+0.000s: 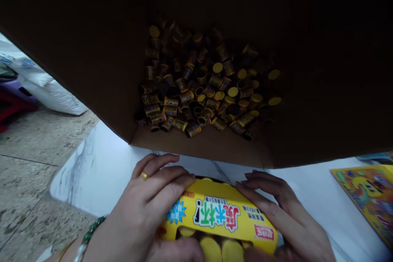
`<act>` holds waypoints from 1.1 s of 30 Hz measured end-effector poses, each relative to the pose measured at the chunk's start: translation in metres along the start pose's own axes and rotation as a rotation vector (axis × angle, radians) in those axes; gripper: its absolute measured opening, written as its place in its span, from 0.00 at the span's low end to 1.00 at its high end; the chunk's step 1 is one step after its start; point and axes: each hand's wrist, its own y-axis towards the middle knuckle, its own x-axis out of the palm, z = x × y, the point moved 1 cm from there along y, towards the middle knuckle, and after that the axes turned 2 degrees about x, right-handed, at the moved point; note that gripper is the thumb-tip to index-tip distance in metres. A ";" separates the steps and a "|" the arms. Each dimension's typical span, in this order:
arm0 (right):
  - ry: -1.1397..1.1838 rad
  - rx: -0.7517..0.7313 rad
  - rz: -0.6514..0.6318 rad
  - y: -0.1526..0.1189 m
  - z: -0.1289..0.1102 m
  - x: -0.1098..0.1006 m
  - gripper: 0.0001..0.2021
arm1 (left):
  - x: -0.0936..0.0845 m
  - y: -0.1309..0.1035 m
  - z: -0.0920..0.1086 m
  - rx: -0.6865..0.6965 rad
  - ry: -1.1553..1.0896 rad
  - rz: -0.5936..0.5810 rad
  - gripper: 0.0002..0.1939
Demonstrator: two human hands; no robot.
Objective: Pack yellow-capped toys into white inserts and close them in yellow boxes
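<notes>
Between my two hands is a yellow printed candy box [215, 213] with colourful lettering and a window cut in its near side. Round yellow lids [232, 250] of small cups show through that window. My left hand [153, 204], with a gold ring and a beaded bracelet, grips the box's left end. At its right end my right hand [282, 208] is closed round it, fingers along the far edge. Beyond the hands, a large cardboard carton [199, 147] lies with its opening toward me, holding many small yellow-lidded cups [193, 131] heaped loosely inside.
The carton and yellow box rest on a white marbled table [101, 172]. A flat yellow printed card or box [365, 196] lies on the right. White sacks [52, 86] and a red plastic stool-like object [15, 106] stand on the floor at left.
</notes>
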 end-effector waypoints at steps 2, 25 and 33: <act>-0.013 -0.060 0.003 0.001 0.000 -0.001 0.29 | -0.001 0.002 -0.001 -0.001 -0.010 -0.015 0.38; 0.242 0.135 -0.028 0.005 -0.012 0.013 0.10 | 0.009 0.006 -0.016 0.047 -0.389 -0.058 0.39; 0.192 -0.061 -0.106 0.005 -0.003 -0.007 0.26 | 0.010 0.004 -0.018 0.047 -0.424 -0.175 0.39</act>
